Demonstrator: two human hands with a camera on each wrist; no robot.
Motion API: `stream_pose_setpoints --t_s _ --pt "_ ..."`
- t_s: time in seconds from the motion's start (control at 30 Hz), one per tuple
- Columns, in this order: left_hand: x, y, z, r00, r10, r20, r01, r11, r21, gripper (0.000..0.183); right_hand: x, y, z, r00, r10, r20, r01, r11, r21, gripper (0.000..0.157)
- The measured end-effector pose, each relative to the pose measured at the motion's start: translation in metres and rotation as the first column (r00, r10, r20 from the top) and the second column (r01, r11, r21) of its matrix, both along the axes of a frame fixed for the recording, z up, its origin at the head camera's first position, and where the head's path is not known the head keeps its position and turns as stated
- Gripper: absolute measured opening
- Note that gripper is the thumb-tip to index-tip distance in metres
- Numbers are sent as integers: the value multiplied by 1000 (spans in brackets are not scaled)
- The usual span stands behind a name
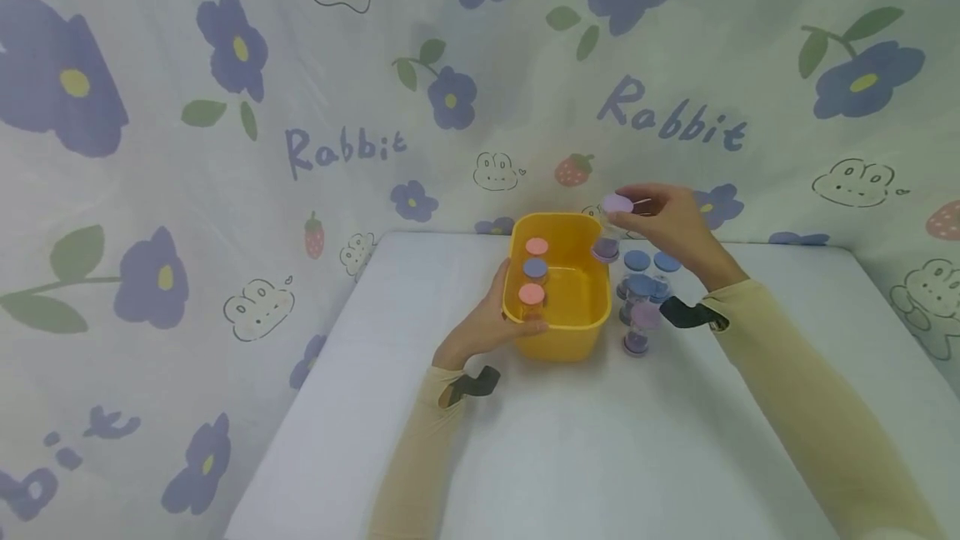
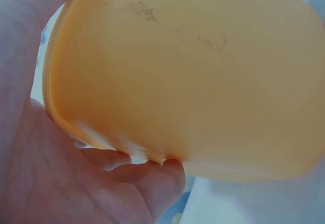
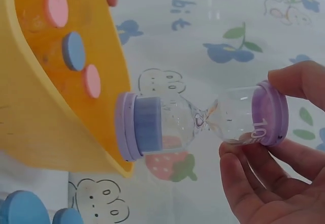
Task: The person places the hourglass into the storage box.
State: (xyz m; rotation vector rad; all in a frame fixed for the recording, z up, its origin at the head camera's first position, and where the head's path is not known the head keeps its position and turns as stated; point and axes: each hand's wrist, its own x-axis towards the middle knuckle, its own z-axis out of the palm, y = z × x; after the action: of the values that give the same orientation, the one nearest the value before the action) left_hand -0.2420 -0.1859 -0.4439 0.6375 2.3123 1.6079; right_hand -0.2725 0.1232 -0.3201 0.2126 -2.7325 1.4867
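My right hand [image 1: 667,219] pinches the purple cap of an hourglass [image 3: 172,122] marked "10", with bluish-purple sand in its lower bulb. In the head view this hourglass is above the right rim of a yellow plastic bin [image 1: 566,344]. My left hand [image 1: 491,319] grips the bin's left side near the front, thumb along the front rim and fingers against the wall. Inside the bin, along its left side, stand two pink-capped hourglasses [image 1: 532,296] and a blue-capped hourglass [image 1: 535,268] between them.
Right of the bin, several blue-capped hourglasses [image 1: 637,260] and a purple-capped hourglass [image 1: 641,325] stand close together on the white table [image 1: 337,407]. A patterned curtain [image 1: 337,65] hangs behind the table's back edge.
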Motion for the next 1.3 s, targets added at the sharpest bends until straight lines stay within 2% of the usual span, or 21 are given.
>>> stream_pose_setpoints --t_s 0.37,0.77,0.93,1.1,1.2,1.3 --pt "0 0 0 1000 7 -20 -7 1000 1 122 -35 -26 -16 999 33 26 -33 999 -17 58" --pt "-3 3 -2 998 -27 -58 30 998 53 110 -64 -55 -34 998 42 43 -46 996 81 49" --pt "-2 4 -3 998 -26 -54 29 998 56 113 -69 -64 -43 995 77 59 -84 988 132 52" --pt "-1 5 -1 999 -35 -33 37 998 48 114 -68 -71 -44 990 86 113 -104 980 171 59" --pt "0 4 0 999 -36 -27 37 998 54 114 -68 -75 -43 987 82 135 -106 977 184 55" --pt "0 3 1 999 -34 -31 36 997 63 112 -69 -78 -43 987 75 141 -101 977 190 45"
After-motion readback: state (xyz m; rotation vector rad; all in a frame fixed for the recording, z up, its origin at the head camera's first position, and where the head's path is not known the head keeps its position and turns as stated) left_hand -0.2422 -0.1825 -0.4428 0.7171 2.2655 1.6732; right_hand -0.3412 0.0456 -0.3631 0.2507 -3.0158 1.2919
